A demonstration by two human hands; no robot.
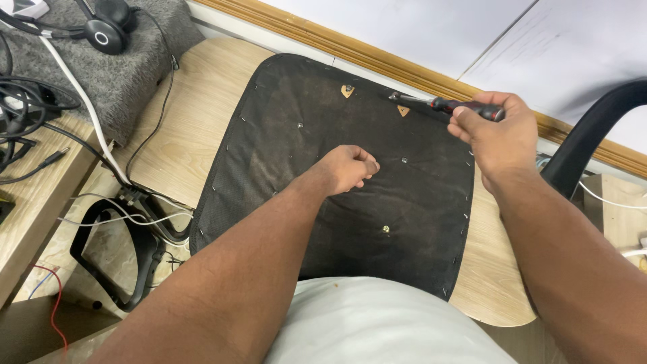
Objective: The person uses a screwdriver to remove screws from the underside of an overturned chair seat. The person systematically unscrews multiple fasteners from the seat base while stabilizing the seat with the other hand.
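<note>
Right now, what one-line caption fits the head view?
Right hand holds a screwdriver at the far edge of an upturned black seat base; closed left hand rests on its middle.

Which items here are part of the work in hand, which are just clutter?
In use: screwdriver in right hand; black seat underside under left hand; screw holes.
Lying about: headset, cables, black armrest, grey cushion.

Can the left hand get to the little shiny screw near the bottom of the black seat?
Probably yes. The left hand rests closed on the black seat cover, and the small screw sits just below and to its right. Nothing lies between them; the right hand holds the screwdriver farther up.
</note>
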